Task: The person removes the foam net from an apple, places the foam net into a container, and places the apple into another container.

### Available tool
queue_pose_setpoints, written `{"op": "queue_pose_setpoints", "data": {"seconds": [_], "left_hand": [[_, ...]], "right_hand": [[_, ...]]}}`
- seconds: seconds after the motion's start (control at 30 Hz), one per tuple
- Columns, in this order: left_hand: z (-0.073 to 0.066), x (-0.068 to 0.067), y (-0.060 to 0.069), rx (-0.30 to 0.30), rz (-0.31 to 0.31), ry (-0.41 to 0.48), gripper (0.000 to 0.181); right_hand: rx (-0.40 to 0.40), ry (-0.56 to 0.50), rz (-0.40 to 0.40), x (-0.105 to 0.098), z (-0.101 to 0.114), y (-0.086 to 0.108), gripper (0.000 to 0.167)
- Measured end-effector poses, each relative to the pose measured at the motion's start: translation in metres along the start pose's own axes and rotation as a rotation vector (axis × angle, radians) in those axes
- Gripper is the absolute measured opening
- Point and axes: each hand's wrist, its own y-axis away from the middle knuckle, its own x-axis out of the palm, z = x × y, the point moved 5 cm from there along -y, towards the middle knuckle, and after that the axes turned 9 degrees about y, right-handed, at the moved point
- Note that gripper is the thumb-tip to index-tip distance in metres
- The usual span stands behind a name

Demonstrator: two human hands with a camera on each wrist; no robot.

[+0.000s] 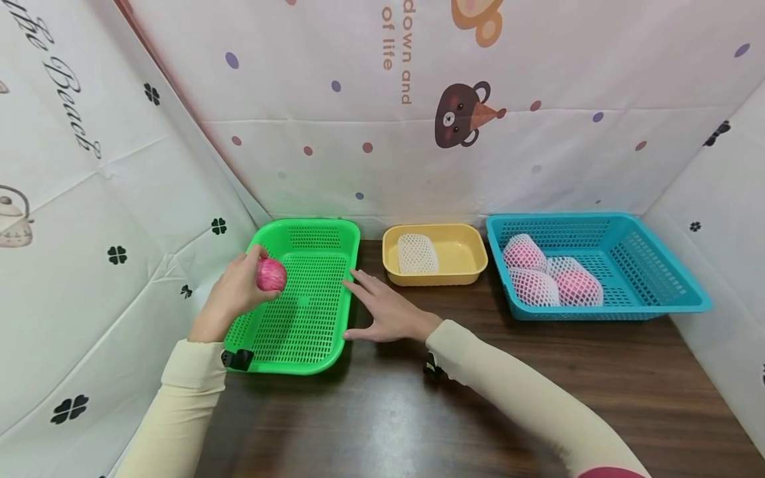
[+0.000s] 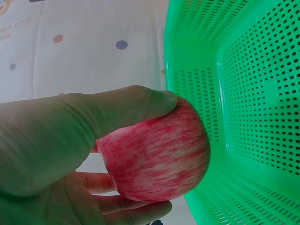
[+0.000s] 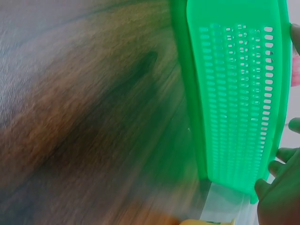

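Observation:
A red apple (image 1: 271, 275) with streaked skin is held in my left hand (image 1: 238, 287), thumb on one side and fingers on the other, as the left wrist view shows up close. Hand and apple are over the left part of a green perforated basket (image 1: 305, 302), whose visible bottom holds nothing. My right hand (image 1: 385, 309) is at the basket's right side, its fingers spread and their tips at the rim. From the right wrist view, the fingertips (image 3: 277, 168) appear along the rim of the green basket's side wall (image 3: 234, 108).
A yellow tray (image 1: 457, 255) at the back middle holds a white foam net (image 1: 417, 253). To the right, a blue basket (image 1: 639, 265) contains several fruits in foam nets (image 1: 534, 287). Patterned cloth (image 1: 335, 159) stands behind and at both sides of the dark wooden table (image 1: 454, 411).

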Motion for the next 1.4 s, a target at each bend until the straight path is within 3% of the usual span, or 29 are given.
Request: {"op": "queue_pose_setpoints", "data": {"seconds": [0.27,0.8,1.07,1.23,1.4], "left_hand": [[0.004,-0.001,-0.004,-0.003,0.028,-0.018,0.070],[0.016,0.001,-0.017,-0.073,0.096,-0.073,0.070],[0.023,0.011,-0.024,-0.103,0.187,-0.110,0.066],[0.030,0.020,-0.026,-0.159,0.272,-0.101,0.074],[0.032,0.025,-0.025,-0.202,0.319,-0.103,0.075]], "right_hand": [[0.023,0.028,0.057,0.002,0.009,0.000,0.101],[0.038,-0.020,0.056,0.001,0.014,-0.002,0.101],[0.053,-0.006,0.080,0.002,0.012,-0.001,0.102],[0.050,-0.008,0.073,0.001,0.013,0.000,0.102],[0.057,-0.013,0.072,0.002,0.012,0.001,0.102]]}}
